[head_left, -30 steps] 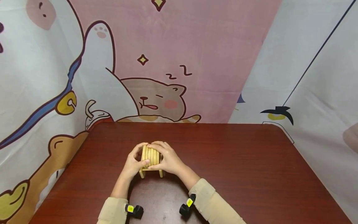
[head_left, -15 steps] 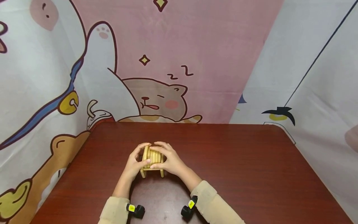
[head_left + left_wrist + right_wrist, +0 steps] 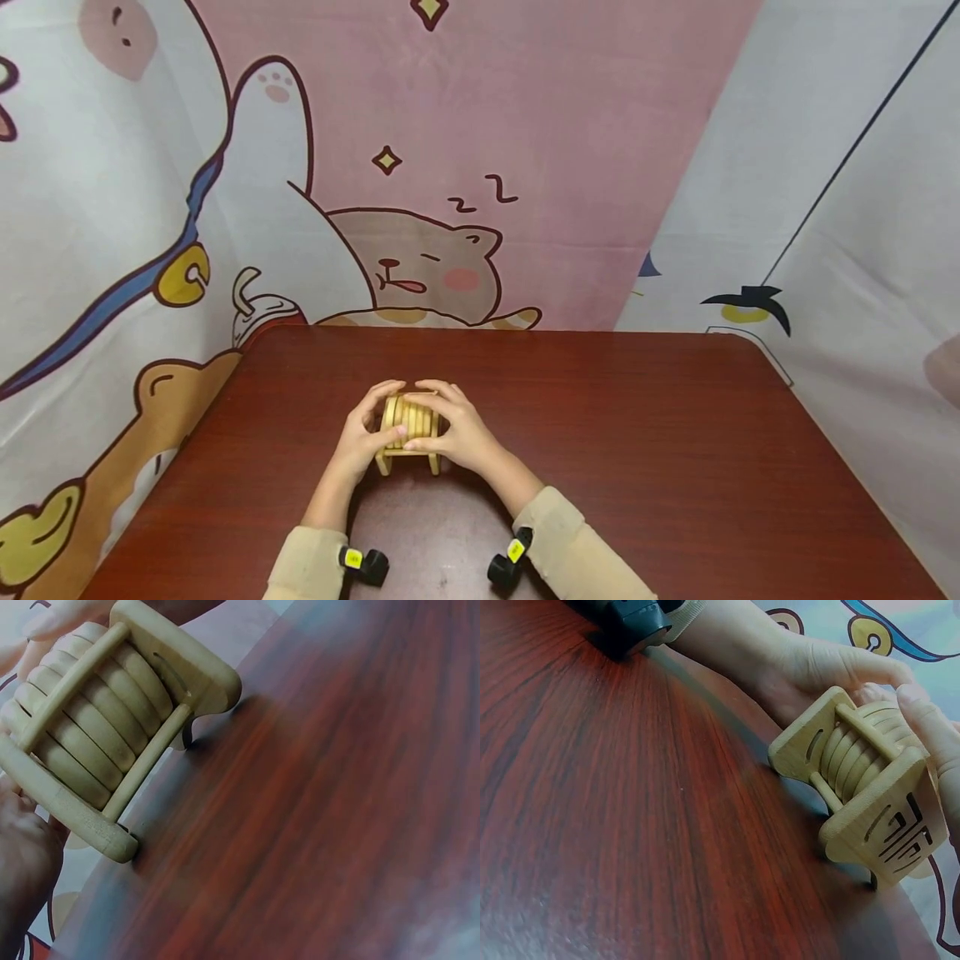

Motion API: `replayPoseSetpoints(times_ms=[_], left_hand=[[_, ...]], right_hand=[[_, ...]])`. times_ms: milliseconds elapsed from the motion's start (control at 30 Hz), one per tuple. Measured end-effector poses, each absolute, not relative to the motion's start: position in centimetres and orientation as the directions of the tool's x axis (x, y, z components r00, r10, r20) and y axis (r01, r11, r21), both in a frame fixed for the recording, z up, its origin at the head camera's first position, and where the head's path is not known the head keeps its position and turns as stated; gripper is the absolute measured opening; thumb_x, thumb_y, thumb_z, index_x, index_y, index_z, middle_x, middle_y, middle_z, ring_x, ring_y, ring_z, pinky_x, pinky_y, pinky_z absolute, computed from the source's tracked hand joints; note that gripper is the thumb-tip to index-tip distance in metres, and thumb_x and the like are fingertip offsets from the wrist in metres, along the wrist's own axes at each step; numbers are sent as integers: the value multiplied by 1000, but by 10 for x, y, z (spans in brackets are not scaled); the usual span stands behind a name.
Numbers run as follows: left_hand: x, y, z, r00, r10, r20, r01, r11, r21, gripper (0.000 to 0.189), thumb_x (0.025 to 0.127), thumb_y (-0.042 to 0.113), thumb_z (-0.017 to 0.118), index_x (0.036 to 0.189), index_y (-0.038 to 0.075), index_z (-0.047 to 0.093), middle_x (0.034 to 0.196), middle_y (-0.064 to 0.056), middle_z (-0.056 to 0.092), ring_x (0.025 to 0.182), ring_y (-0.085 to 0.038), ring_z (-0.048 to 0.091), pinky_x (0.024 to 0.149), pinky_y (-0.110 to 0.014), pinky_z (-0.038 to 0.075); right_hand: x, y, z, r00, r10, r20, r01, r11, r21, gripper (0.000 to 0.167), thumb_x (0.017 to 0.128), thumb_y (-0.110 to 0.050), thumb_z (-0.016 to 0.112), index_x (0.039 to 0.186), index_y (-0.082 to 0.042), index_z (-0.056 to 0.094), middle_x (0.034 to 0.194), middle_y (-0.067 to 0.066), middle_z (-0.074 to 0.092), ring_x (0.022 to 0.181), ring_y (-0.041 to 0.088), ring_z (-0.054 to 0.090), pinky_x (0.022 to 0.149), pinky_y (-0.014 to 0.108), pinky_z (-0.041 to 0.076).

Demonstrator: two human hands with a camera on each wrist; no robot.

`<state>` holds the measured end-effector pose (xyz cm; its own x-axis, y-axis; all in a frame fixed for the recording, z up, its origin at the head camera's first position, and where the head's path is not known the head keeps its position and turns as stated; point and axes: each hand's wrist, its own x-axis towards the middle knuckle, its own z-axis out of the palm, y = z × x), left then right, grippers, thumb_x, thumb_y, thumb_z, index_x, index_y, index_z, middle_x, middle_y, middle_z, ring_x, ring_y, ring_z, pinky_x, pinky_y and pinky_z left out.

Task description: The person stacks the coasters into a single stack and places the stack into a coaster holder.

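A small light wood rack [image 3: 385, 463] stands on the table, holding several round wooden coasters [image 3: 415, 422] on edge, side by side. My left hand [image 3: 358, 437] grips the rack's left part, its thumb on the front of the coasters and fingers curving over the top. From the other side my right hand [image 3: 463, 432] holds the stack, thumb low in front and fingers across the top. The right wrist view shows a rack end panel [image 3: 852, 826] with cut-out slots. Crossbars and the coasters [image 3: 97, 742] appear close up in the left wrist view.
The dark red-brown table [image 3: 637, 450] spreads out around the hands. Behind it hangs a printed cartoon cloth [image 3: 585, 167]. Black wrist devices [image 3: 373, 568] sit at both cuffs.
The coasters sit slightly lower and closer to the rack's right side than a second ago. Both hands keep their hold; the whole view has shifted slightly.
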<state>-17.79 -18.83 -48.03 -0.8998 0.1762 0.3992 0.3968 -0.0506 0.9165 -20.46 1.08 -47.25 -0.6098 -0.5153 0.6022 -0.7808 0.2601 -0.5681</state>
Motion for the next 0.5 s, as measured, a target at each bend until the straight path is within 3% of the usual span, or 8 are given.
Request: replayPoseSetpoints(times_ms=[100,233,500], left_hand=[[-177,-189,-482,-902,178,394,393,-44,918,61,78,-12,68,135,-8,45,141,-20,38,113,-22,48,83,-29,47],[-174,-191,-476,-909,185,374,378,-18,926,61,80,-9,68,136,-4,46,140,-21,39,111,-25,49,81,-30,48],[-161,-188,-440,-901,195,388,416,133,900,58,80,-9,67,134,-10,45,133,-26,45,118,-46,37,88,-48,35]], right_hand=[[-204,12,-470,-605,-515,607,-786,266,-558,65,68,-29,88,127,-14,63,132,9,52,117,22,47,95,41,40],[-204,15,-466,-599,-515,614,-793,275,-543,66,67,-30,88,127,-15,63,131,6,53,117,24,48,95,42,40],[-202,31,-457,-605,-498,621,-791,287,-540,65,69,-29,87,128,-13,62,130,6,52,119,20,46,95,43,41]])
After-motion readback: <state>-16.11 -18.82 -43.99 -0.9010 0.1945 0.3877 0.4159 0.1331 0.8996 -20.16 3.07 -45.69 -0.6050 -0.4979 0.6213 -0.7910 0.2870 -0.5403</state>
